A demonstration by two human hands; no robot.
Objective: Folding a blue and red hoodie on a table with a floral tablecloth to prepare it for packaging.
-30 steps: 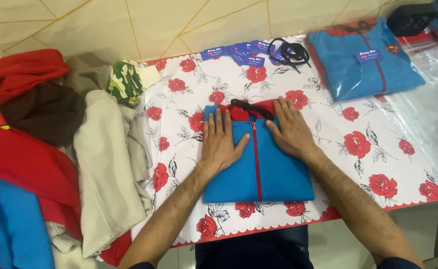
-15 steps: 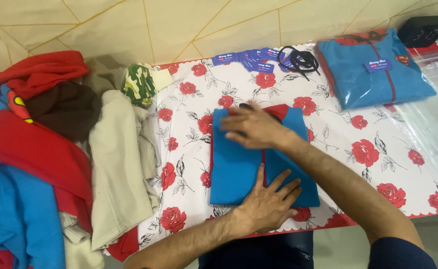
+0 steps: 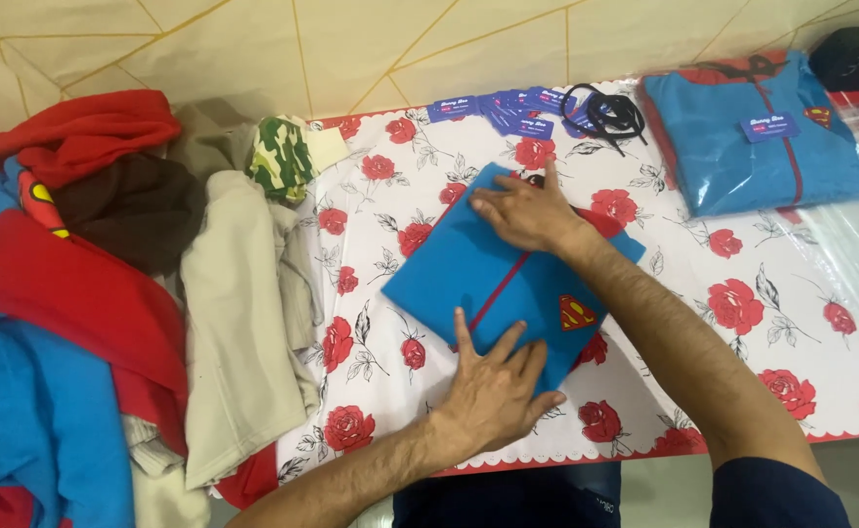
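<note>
**2 flat hands on a folded blue garment**

At the centre of the frame a folded blue garment (image 3: 488,279) with a red zip line and a small chest emblem lies tilted on the rose-print tablecloth (image 3: 742,293). The left hand (image 3: 493,391) rests at its lower edge, fingers spread wide and flat, gripping nothing. The right hand (image 3: 525,210) presses its upper part, palm down and open (nothing held either). At the left side sits a pile of clothes (image 3: 107,293) in red, blue, brown and cream. At the upper right lies another folded blue garment (image 3: 732,156) bearing a tag, with blue cards (image 3: 507,108) and a black cord (image 3: 605,108) just beside it.
</note>
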